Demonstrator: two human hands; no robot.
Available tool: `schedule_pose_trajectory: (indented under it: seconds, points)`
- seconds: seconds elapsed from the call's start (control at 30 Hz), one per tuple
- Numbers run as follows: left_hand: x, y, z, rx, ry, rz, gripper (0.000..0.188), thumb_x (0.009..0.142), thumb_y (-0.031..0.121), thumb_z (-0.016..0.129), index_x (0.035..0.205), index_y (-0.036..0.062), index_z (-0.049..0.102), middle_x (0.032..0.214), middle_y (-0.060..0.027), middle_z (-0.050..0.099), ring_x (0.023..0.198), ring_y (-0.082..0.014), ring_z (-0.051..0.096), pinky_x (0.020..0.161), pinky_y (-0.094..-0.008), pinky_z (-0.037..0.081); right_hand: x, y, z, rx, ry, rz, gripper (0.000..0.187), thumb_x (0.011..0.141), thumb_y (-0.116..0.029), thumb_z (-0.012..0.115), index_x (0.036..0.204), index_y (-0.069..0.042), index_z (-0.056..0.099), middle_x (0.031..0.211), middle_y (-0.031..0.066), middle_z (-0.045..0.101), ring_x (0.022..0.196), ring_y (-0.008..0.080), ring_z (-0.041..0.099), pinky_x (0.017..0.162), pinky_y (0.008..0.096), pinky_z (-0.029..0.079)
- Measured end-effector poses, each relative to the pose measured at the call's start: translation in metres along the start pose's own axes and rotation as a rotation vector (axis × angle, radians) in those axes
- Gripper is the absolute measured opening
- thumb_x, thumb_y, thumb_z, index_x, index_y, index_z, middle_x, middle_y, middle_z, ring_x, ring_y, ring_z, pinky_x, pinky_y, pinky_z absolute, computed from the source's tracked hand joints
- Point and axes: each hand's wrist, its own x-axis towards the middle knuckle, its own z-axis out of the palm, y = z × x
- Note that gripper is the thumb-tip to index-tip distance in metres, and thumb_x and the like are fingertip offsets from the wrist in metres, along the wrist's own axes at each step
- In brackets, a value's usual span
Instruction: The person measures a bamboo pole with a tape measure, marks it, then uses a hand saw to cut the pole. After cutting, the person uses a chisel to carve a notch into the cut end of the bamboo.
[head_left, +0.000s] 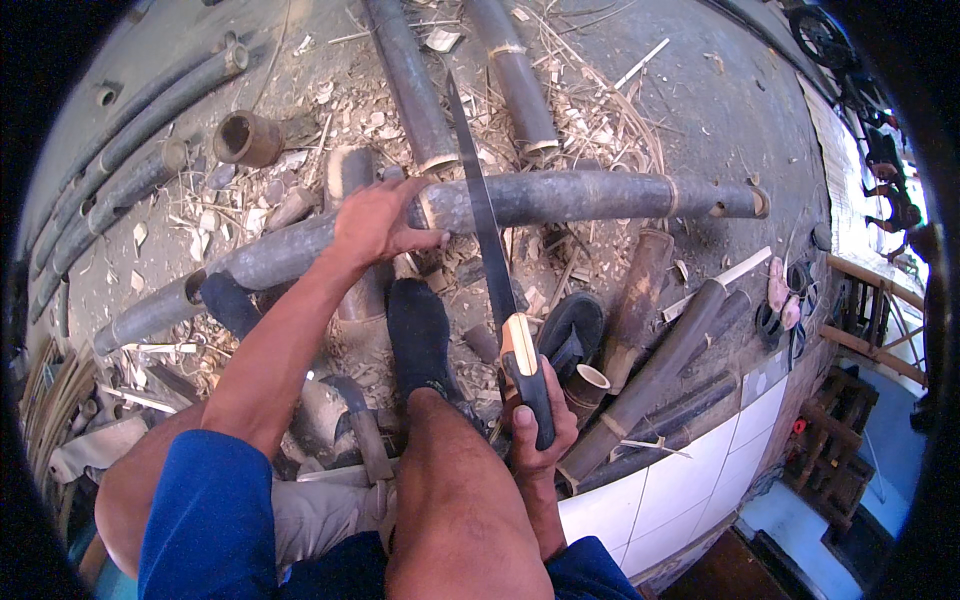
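Observation:
A long dark bamboo pole (600, 195) lies crosswise in front of me, over other bamboo lengths. My left hand (385, 220) grips it from above, its thumb stretched along the near side by a pale ring. In my right hand (540, 420) is a handsaw (482, 200), held by its black and pale handle. The blade points away from me and crosses over the pole just right of my left hand. Whether its teeth touch the bamboo I cannot tell. My foot in a dark sock (417, 325) is close to the pole's near side.
Wood chips (370, 125) litter the floor. Two bamboo poles (510, 75) point away beyond the crosswise one, and several more lie at left. A short bamboo piece (248, 138) sits far left. Near my right are a sandal (573, 330), bamboo lengths (650, 375) and white tiles (690, 480).

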Motion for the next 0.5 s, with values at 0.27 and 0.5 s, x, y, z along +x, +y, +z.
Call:
schedule_pose_trajectory:
  seconds: [0.27,0.5]
  points:
    - [0.006,-0.005,-0.002,-0.023,-0.126,-0.099,0.065,0.094,0.064,0.056,0.135,0.0146,0.064,0.109,-0.0223,0.073,0.104,-0.042,0.069,0.09,-0.0523,0.054,-0.013,0.003,0.004,-0.036,-0.042,-0.051,0.063,0.094,-0.031,0.069,0.139,0.01,0.057,0.106,0.0263,0.075,0.075,0.024,0.076,0.067,0.0341,0.057]
    - [0.005,-0.003,-0.004,0.01,-0.137,-0.13,0.068,0.091,0.066,0.058,0.135,0.0145,0.064,0.109,-0.0235,0.073,0.104,-0.0425,0.069,0.089,-0.053,0.054,-0.026,0.002,0.006,-0.131,-0.083,-0.124,0.06,0.091,-0.025,0.07,0.139,0.009,0.057,0.102,0.0246,0.075,0.074,0.0285,0.076,0.067,0.035,0.058]
